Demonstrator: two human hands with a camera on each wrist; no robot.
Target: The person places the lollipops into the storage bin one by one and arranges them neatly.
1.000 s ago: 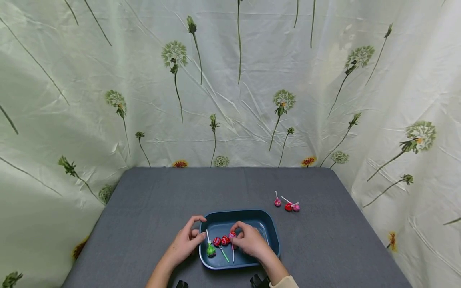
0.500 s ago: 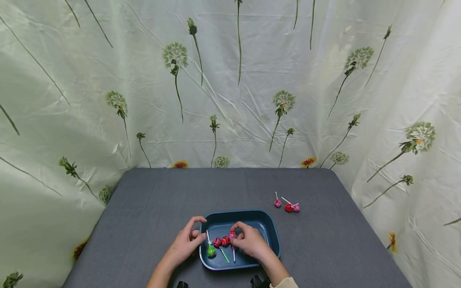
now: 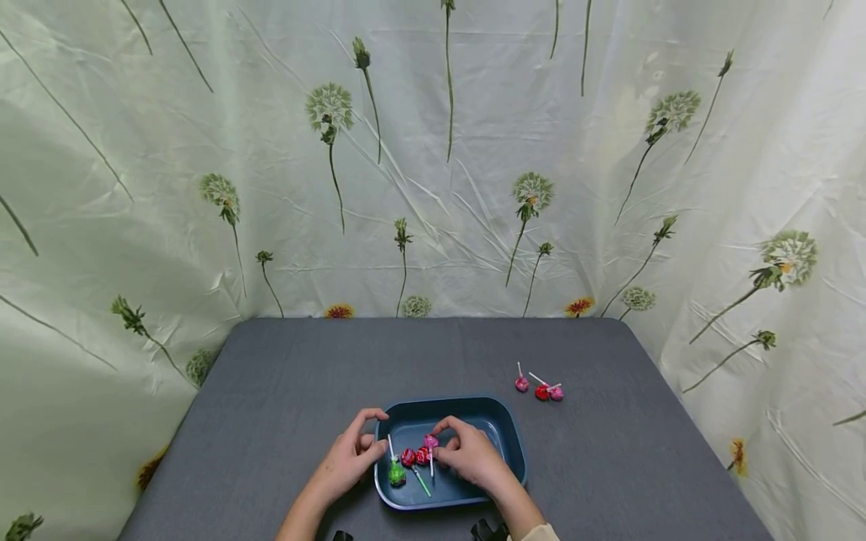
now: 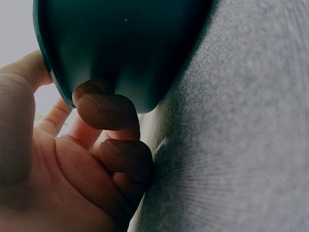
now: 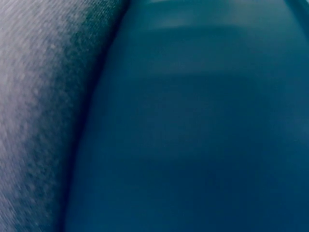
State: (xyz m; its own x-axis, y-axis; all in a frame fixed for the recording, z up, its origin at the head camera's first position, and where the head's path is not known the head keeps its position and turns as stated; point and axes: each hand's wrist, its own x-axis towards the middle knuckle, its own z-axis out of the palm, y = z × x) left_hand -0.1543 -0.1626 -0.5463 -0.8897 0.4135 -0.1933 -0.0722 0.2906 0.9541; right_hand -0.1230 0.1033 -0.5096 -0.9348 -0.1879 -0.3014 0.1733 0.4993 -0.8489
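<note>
The blue tray [image 3: 473, 496] lies on the table in the head view. My left hand [image 3: 346, 457] grips its left end, thumb at the rim; in the left wrist view the curled fingers [image 4: 107, 112] bear on the outer wall. Over the tray, my right hand [image 3: 470, 453] pinches a pink lollipop [image 3: 431, 442] whose white stick points toward me. Just left of it are a red lollipop [image 3: 422, 456] and another red lollipop [image 3: 407, 457], with a green stick below them. A green lollipop [image 3: 397, 473] lies by the tray's left wall, stick pointing away.
Beyond the tray's back right corner, a pink lollipop [image 3: 522, 384] lies on the grey table [image 3: 304, 376]. Beside it a red lollipop [image 3: 542, 392] and another pink lollipop [image 3: 556, 393] lie together. A flower-printed curtain [image 3: 460, 225] hangs behind the table. The right wrist view shows mostly tray wall [image 5: 183, 121].
The pink lollipop in my right hand has shifted slightly left, against the red ones, and its stick shows shorter and farther from me. My left hand keeps its hold on the tray.
</note>
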